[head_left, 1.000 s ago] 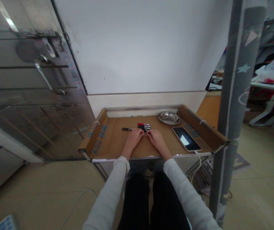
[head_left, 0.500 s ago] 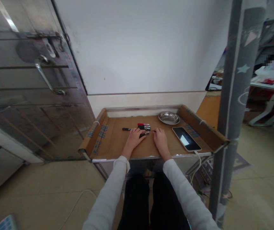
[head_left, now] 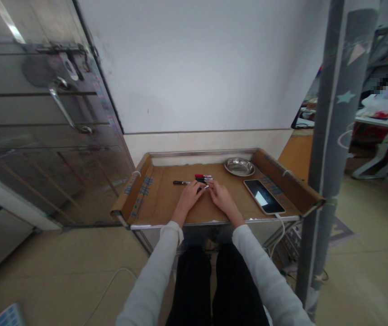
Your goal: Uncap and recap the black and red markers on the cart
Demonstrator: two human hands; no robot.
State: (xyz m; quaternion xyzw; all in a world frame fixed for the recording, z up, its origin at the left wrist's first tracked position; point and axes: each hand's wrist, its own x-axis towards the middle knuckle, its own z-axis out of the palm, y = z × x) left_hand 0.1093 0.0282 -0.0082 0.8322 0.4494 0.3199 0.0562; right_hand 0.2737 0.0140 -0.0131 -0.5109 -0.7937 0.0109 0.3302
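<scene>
My left hand (head_left: 189, 195) is closed around a short black pen (head_left: 199, 189) whose pale end points toward the right. Close against that end, my right hand (head_left: 221, 196) has its fingertips pinched together; whatever lies between them is too small to make out. Just beyond the fingers lie a red marker (head_left: 202, 175) and black markers (head_left: 201, 179), partly covered by the hands. Another black pen (head_left: 179, 183) sticks out to the left behind my left hand.
Cardboard (head_left: 162, 199) with raised side flaps lines the small table. A round metal dish (head_left: 239, 166) sits at the back right. Nearer, a phone (head_left: 263, 196) lies with a white cable (head_left: 282, 231) hanging off the front edge. A grey post (head_left: 329, 149) stands at the right.
My right hand has moved left, bringing its fingertips up to the pen in my left hand. The left hand has barely shifted.
</scene>
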